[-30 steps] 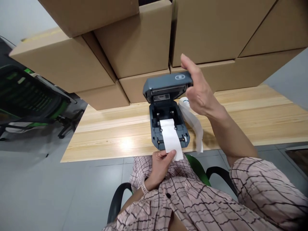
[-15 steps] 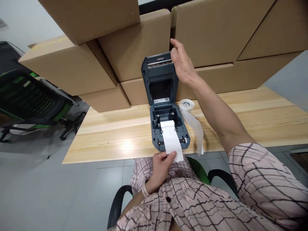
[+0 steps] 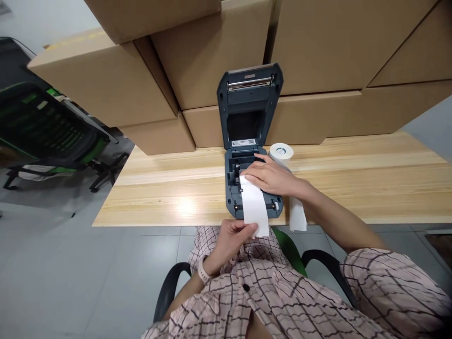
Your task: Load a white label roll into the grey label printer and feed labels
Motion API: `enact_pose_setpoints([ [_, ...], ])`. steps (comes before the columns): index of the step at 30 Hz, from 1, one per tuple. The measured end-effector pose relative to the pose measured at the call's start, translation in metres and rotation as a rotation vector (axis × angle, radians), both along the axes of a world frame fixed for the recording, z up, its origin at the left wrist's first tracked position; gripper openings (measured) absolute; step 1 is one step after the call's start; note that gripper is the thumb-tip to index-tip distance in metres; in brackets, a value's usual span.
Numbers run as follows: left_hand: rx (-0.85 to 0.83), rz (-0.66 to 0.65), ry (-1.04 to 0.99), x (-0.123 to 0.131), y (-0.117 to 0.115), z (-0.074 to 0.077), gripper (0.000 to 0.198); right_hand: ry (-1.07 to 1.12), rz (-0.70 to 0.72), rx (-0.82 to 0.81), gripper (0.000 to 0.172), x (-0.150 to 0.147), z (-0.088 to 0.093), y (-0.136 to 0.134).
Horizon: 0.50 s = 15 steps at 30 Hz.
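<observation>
A dark grey label printer (image 3: 230, 194) stands at the table's front edge with its lid (image 3: 250, 101) raised. White label paper (image 3: 254, 205) runs from the roll bay over the front roller and hangs past the edge. My left hand (image 3: 231, 240) pinches the paper's free end between thumb and fingers. My right hand (image 3: 273, 178) lies over the roll bay, fingers stretched out and touching the paper's upper part; it hides the roll holder's right side. Behind my right wrist stands a second white label roll (image 3: 281, 151), its loose strip (image 3: 297, 215) hanging over the edge.
Cardboard boxes (image 3: 226, 61) are stacked along the back of the wooden table (image 3: 162, 188), close behind the raised lid. A black and green office chair (image 3: 52, 127) stands on the floor to the left. I sit in a chair with black armrests (image 3: 173, 287).
My right hand has left the raised lid and come down onto the paper in the roll bay. My left hand keeps its pinch on the paper end. The view has shifted slightly.
</observation>
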<state>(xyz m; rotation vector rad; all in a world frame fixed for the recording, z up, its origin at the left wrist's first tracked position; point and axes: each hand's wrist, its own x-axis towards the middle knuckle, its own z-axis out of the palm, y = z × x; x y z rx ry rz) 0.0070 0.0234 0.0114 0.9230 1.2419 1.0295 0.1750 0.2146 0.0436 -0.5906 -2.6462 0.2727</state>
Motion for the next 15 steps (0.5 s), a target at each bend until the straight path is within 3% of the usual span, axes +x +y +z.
enact_pose_setpoints([
  [2, 0.044, -0.042, 0.08, -0.02, 0.004, 0.014, 0.049, 0.008, 0.007, -0.034, 0.04, 0.001, -0.001, 0.001],
  [3, 0.12, 0.049, 0.132, -0.03, 0.01, 0.022, 0.05, 0.006, 0.01, -0.047, 0.04, 0.002, 0.0, 0.002],
  [5, 0.31, 0.363, 0.292, -0.044, 0.029, 0.035, 0.046, -0.004, 0.02, -0.075, 0.04, 0.003, 0.002, 0.003],
  [6, 0.373, 0.469, 0.39, -0.049, 0.042, 0.04, 0.03, -0.006, 0.027, -0.089, 0.04, 0.004, 0.003, 0.003],
  [7, 0.397, 0.485, 0.471, -0.052, 0.057, 0.042, 0.02, -0.003, 0.035, -0.102, 0.039, 0.005, 0.003, 0.004],
  [9, 0.357, 0.314, 0.521, -0.053, 0.09, 0.04, 0.055, 0.012, 0.055, -0.127, 0.038, 0.007, 0.002, 0.006],
  [11, 0.25, 0.123, 0.505, -0.052, 0.117, 0.032, 0.078, 0.024, 0.079, -0.156, 0.036, 0.008, 0.001, 0.008],
  [15, 0.249, -0.002, 0.5, -0.051, 0.14, 0.018, 0.088, 0.015, 0.103, -0.224, 0.035, 0.007, 0.008, 0.012],
])
